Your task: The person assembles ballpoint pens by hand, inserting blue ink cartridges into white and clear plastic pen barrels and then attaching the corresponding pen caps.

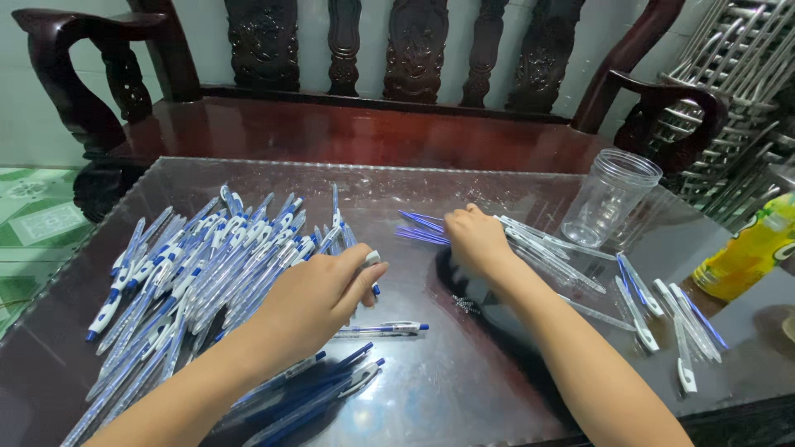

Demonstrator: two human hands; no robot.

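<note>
The left hand (319, 294) rests on the glass-topped table (464, 389), fingers curled around a white pen part (372, 258) pinched between thumb and forefinger, at the right edge of a big heap of blue-and-white pens (190, 273) that spreads over the table's left half. One assembled pen (385, 329) lies by itself just below that hand. The right hand (474, 240) is closed in a loose fist over a bunch of blue refills (421, 229), whose ends stick out to the left; it may also be touching the clear pen barrels (551, 248) fanned out just to its right, though the fist hides this. Further right stand an empty clear plastic jar (609, 197), more loose pen parts (662, 314) and a yellow bottle (749, 252). A dark wooden bench (364, 124) lies behind the table.
</note>
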